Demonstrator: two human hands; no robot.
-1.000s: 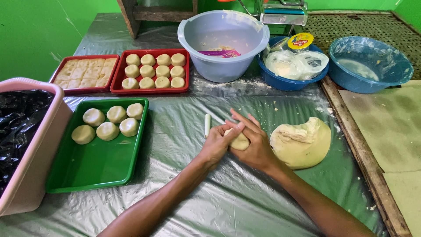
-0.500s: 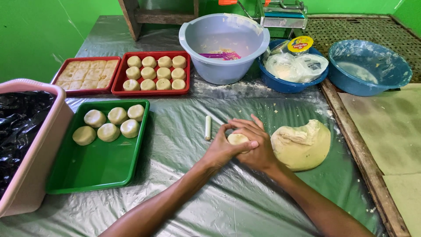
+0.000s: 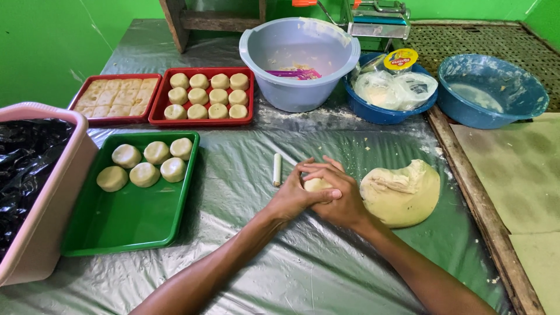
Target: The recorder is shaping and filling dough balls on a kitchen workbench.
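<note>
Dough ball (image 3: 315,185), small & pale, sits cupped between both hands on the plastic-covered table (image 3: 326,268), approx centre of view. Left hand (image 3: 293,197) wraps it from the left side, fingers curled round; right hand (image 3: 339,197) closes over from the right, its fingers (image 3: 319,171) laid across the top & overlapping the left's. Both hands grasping the ball, only a bit of its top shows between them.

Just right of the hands, touching or nearly touching the right hand: big dough mass (image 3: 401,192), lumpy, resting on the plastic sheet. Just left of the hands: short white stick-like thing (image 3: 277,170), lying apart from them; can't tell what it is.

Further left, green tray (image 3: 128,224) w/ five formed dough rounds (image 3: 157,152) grouped at its far end. Behind it, red tray (image 3: 202,121) packed w/ small rounds in rows, & beside that a second red tray (image 3: 99,120) w/ flat squares. Pink tub (image 3: 49,233) lined w/ black plastic at far left edge.

At the back: grey-blue basin (image 3: 303,93), blue bowl (image 3: 382,114) holding plastic bags, another blue bowl (image 3: 484,114) dusted w/ flour.
</note>
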